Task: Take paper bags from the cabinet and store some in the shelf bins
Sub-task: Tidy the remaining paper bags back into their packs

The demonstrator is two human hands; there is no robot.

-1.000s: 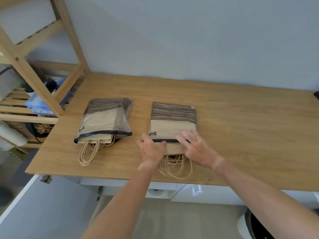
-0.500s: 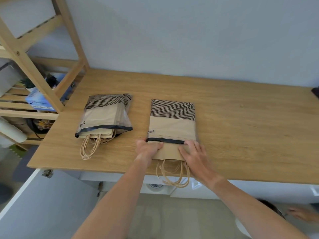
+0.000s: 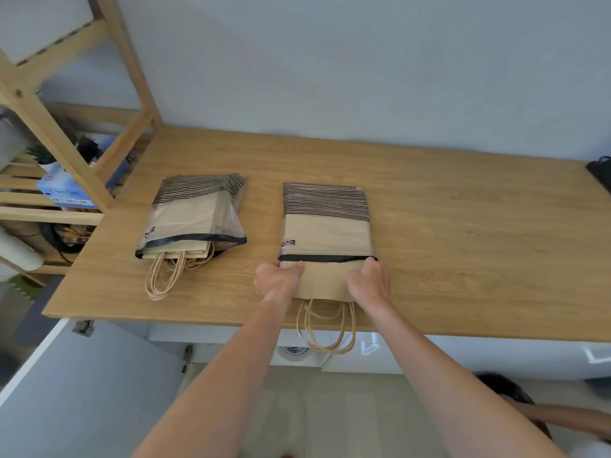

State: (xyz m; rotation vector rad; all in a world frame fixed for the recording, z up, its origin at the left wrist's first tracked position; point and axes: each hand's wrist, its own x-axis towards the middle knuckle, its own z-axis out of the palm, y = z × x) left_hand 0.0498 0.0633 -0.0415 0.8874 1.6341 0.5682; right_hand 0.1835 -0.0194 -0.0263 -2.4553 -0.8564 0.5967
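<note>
Head camera looks down on a wooden counter (image 3: pixel 446 233). Both hands grip the near end of a pack of paper bags (image 3: pixel 325 223) lying flat near the front edge: the left hand (image 3: pixel 277 280) pinches its left corner, the right hand (image 3: pixel 370 280) its right corner. Its twine handles (image 3: pixel 325 328) hang over the edge. A second pack (image 3: pixel 195 216) lies just left, beside a wooden shelf (image 3: pixel 76 160).
</note>
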